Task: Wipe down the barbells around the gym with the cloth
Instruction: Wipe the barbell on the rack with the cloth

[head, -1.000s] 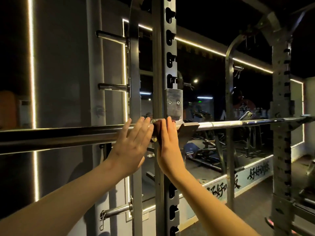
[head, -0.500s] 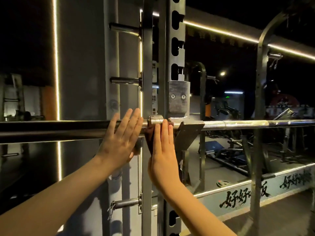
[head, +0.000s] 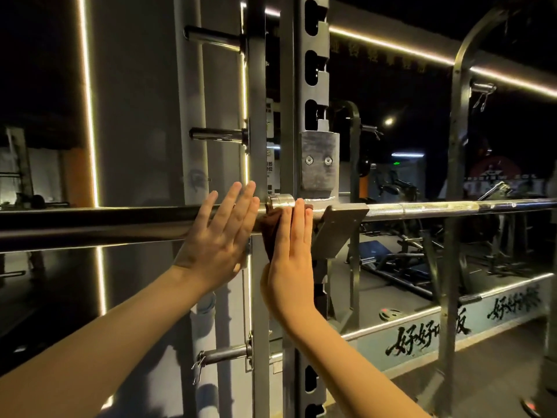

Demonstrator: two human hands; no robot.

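Wiping is under way at the collar of the barbell (head: 422,210), where it rests on the rack hook (head: 339,227): the right hand (head: 291,254) presses the dark cloth (head: 269,232) flat against the bar, fingers straight, no closed grip, and the left hand (head: 220,233) lies flat on the thick sleeve just beside it (holding nothing). Judging by this, the knurled shaft to the right and any other bars remain. No container shows.

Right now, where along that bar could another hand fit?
The barbell is bare left of the left hand, out to the picture's edge, and right of the hook along the knurled shaft. It is crowded at the upright, where the right hand presses the cloth beside the collar.
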